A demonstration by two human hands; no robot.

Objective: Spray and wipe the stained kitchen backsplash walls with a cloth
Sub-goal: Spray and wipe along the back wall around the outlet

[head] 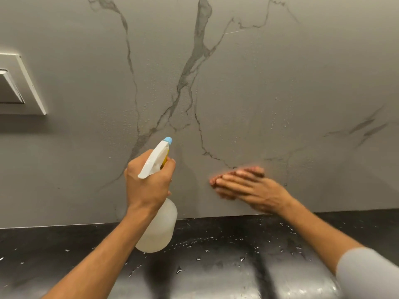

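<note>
Gripping item one: my left hand is clenched round the neck of the spray bottle, forefinger on the trigger, blue nozzle aimed at the backsplash wall and close to it. The bottle is translucent white; I cannot tell how much liquid is left in it.

Item two: my right hand, right of the bottle, lies flat with fingers spread and together against the wall, blurred by motion. Grip released, nothing held that I can see. No cloth is visible under the palm or anywhere else in view; if one is there, the hand hides it.

Item three: the wall, grey with dark marble veining. Fine droplets sit above the bottle along the central vein and to its right, above my right hand, so I judge spraying is well begun. No distinct stain can be made out.

Item four: the black table below the bottle, carrying scattered water beads.

Item five: a white switch plate on the wall, far left of the bottle, apparently dry.

Status, as a judgement: spraying partly done; wiping with a cloth not evidenced; droplets remain to be cleared.
</note>
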